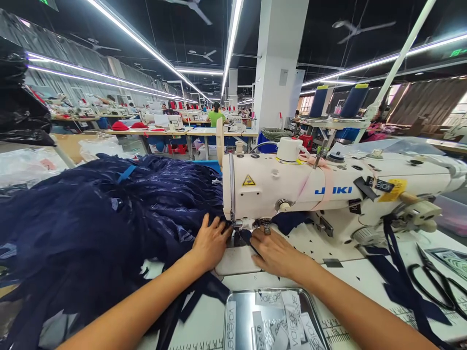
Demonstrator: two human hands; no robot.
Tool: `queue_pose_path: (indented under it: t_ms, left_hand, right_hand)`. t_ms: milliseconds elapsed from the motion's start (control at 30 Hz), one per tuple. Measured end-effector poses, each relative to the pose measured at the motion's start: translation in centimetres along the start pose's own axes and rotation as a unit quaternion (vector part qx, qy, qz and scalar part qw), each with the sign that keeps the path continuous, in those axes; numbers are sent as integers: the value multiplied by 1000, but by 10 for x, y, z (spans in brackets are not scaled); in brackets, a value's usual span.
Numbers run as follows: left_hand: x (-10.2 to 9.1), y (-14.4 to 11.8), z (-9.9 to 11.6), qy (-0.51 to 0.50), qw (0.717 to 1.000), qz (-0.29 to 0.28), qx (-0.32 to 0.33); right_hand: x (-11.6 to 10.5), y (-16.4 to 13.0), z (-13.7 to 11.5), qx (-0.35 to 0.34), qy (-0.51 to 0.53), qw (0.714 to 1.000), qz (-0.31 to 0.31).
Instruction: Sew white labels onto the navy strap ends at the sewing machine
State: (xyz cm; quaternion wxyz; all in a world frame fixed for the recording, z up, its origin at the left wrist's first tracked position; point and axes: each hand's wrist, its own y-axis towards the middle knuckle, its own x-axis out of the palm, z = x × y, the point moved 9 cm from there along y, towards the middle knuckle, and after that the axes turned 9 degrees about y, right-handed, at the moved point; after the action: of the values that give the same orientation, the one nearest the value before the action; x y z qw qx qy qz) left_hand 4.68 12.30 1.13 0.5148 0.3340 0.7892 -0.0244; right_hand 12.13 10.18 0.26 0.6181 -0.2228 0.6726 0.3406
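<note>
At the centre of the frame both hands lie flat on a strip of dark navy fabric (243, 239) under the needle of a glossy cream-white sewing machine with blue lettering (328, 187). The left hand (211, 241) presses palm down where the cloth meets the machine head, its fingers spread and open, gripping nothing. The right hand (274, 251) rests just beside it, fingers stretched forward and flat on the cloth near the presser foot, likewise holding nothing. To the left, filling the middle and lower left of the frame, a large rumpled heap of navy garments with a faint sheen (91, 228) billows in soft folds and touches the machine. The pale worktop (350, 277) is speckled with small dark snippets. At bottom centre sits a shiny rectangular metal tray (233, 316) holding white woven labels. At lower right, black-handled scissors (438, 284) lie by loose navy strips (401, 282).
</note>
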Motion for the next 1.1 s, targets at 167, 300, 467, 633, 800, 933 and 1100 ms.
queue_pose_path:
  t_ms: [167,300,467,633,800,933,1100]
  left_hand:
    - [0,4,-2,-15,1000,-1,8]
    - [-1,3,-2,-25,1000,9,9]
    - [0,2,-3,-37,999,10,10]
    - [3,2,-2,-37,999,2,14]
    - [7,1,-2,-36,999,6,13]
    - [10,3,-2,-37,999,-4,13]
    - [10,5,-3,-41,999,-10,12]
  right_hand:
    - [4,-6,-6,-51,-16,999,-8]
    - [11,-5,-10,-74,-30,996,-32]
    - [6,-5,-13,-55,-21,997,-50]
    - [5,-6,-21,-44,-10,996,-77]
    - [9,-4,-23,-48,-23,997,-62]
    - [14,-5,-22,-41,-23,997,-53]
    - [15,-4,-24,-24,-36,998,-47]
